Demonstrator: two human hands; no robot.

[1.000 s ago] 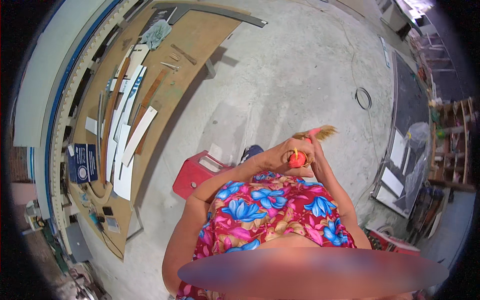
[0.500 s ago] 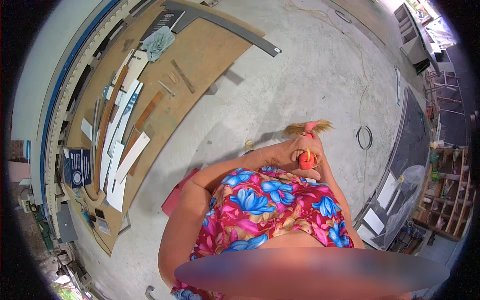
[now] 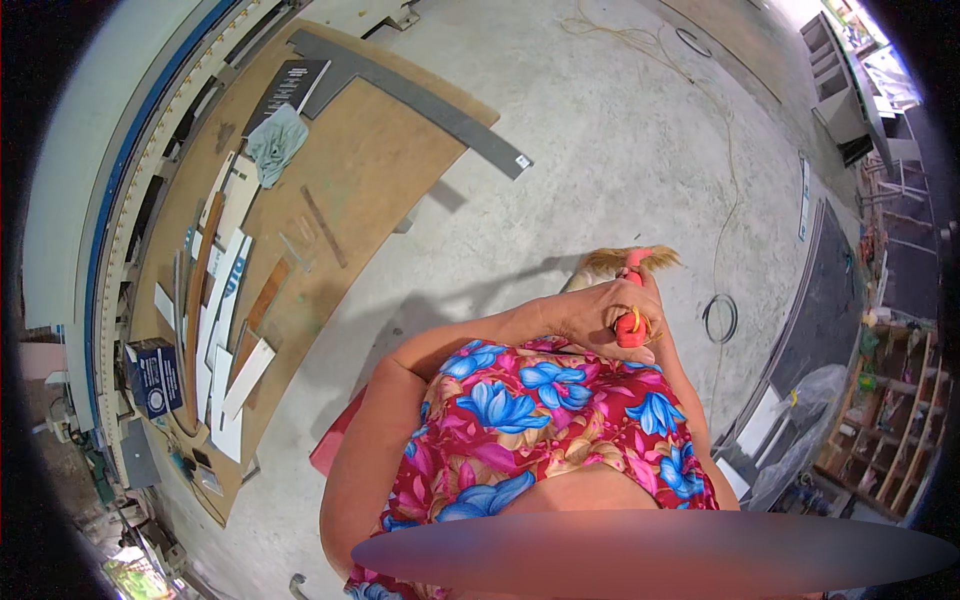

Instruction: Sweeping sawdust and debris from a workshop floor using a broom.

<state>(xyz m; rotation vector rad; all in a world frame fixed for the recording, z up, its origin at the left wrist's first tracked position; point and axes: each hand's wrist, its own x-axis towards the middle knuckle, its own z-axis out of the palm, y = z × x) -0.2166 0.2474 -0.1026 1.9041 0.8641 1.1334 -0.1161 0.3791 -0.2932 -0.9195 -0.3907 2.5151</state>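
Observation:
Upright in front of my body stands a broom with a red handle (image 3: 630, 332) and straw-coloured bristles (image 3: 604, 261) spreading near the floor. A thin yellow loop hangs about the handle's top end. My left hand (image 3: 598, 312) reaches across from the left and is wrapped round the handle just below that end. Mostly behind it, my right hand (image 3: 646, 285) grips the handle too; its fingers are partly hidden. The floral dress (image 3: 556, 400) I wear lies close under both hands.
To the left is a big brown work table (image 3: 390, 130) bearing white strips (image 3: 218, 330), a grey-green cloth (image 3: 277, 145), a dark blue box (image 3: 152, 375) and a long grey piece (image 3: 440, 115). A coiled black cable (image 3: 720, 318) lies on the concrete floor at right. Wooden shelving (image 3: 880, 420) stands beyond.
Both hands and the broom have shifted slightly right in the picture. The table and its things appear lower and further left as the view turned. Both hands keep their hold.

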